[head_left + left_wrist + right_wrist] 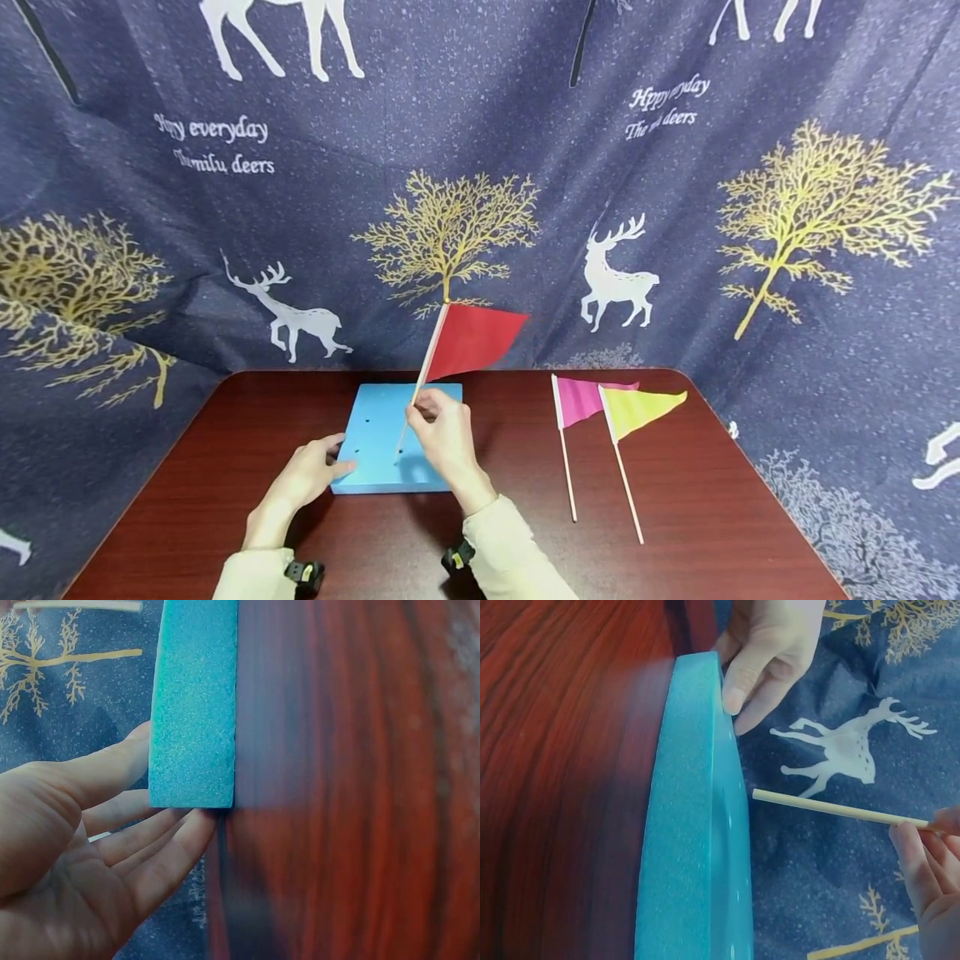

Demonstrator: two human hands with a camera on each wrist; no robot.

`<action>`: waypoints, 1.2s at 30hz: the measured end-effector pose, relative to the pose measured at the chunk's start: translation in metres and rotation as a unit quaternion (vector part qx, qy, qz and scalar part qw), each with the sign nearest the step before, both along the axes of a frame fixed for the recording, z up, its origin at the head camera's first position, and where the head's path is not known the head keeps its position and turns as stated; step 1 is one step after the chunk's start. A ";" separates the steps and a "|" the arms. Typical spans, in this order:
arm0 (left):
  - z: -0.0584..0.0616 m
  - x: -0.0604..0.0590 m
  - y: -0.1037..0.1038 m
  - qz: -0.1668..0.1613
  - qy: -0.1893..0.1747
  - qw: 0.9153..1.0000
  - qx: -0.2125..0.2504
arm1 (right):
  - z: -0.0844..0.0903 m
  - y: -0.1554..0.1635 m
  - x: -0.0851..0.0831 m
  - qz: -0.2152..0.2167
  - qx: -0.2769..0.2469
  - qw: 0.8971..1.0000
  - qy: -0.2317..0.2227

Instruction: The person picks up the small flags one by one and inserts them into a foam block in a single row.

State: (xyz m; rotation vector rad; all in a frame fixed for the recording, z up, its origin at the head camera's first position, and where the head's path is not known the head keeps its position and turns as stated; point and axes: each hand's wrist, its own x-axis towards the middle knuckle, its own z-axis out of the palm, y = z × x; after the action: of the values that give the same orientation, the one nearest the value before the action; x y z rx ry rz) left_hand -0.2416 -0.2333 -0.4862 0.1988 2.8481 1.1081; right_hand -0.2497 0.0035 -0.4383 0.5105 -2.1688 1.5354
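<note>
Right hand: lower centre of the head view, its grip pinched on the thin wooden stick of the red flag, high enough that the lower end is free to be steered.
Red flag: stick tilted, cloth up at centre frame, lower tip just at the top face of the foam block, close to one of its small holes; whether the tip has entered the hole cannot be told.
Left hand: lower left of centre, grip released, straight fingers laid against the block's near left corner, apparently bracing it so it does not slide under the stick's push.
Foam block: blue, flat on the bench, centre of the frame, several holes on top.
Spare flags: a pink flag and a yellow flag lie flat side by side right of centre, well apart from the block, within the right hand's reach.
</note>
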 end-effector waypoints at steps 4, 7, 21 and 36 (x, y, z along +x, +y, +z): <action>0.000 0.000 0.000 0.004 -0.005 1.000 0.001 | 0.001 -0.009 -0.005 0.001 0.011 1.000 -0.008; -0.003 -0.002 0.002 0.009 -0.003 1.000 0.000 | 0.001 -0.015 -0.008 0.003 0.023 1.000 0.006; -0.001 -0.003 0.003 0.009 0.012 1.000 -0.011 | 0.002 -0.044 -0.020 0.018 0.053 0.998 0.033; -0.002 -0.001 0.002 0.008 0.016 1.000 -0.007 | -0.008 -0.065 -0.026 0.021 0.071 0.997 0.003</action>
State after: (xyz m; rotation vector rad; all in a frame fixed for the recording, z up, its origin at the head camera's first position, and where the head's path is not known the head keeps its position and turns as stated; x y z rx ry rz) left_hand -0.2431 -0.2313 -0.4882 0.1954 2.8905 1.0972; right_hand -0.2753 -0.0614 -0.4468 0.6094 -2.2874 1.4071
